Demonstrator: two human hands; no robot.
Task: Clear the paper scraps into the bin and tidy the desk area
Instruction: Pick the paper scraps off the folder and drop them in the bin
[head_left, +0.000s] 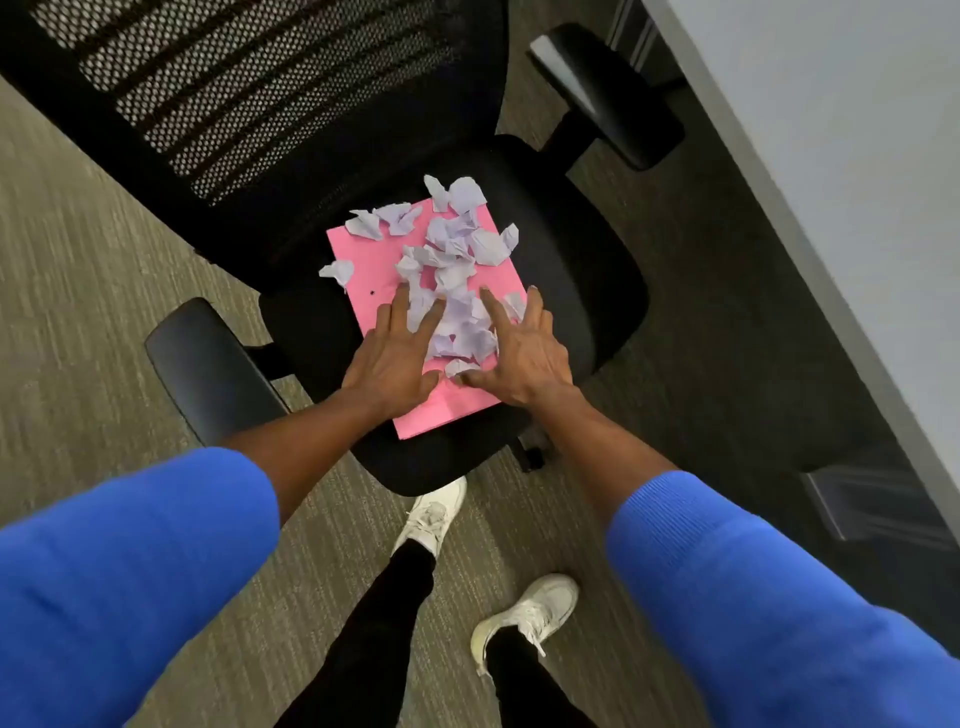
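- Head view: your pink sheet (370, 260) lies flat on the black chair seat (582, 291), its long axis running from the seat's front edge toward the mesh backrest (249, 104), tilted slightly left.
- Crumpled pale-lilac paper scraps (457, 260) are heaped on the sheet, with a few spilling over its far and left edges.
- Your left hand (392, 358) and right hand (522, 358) rest open, fingers spread, flanking the near scraps and gripping nothing.
- The grey surface (831, 130) stands to the right.
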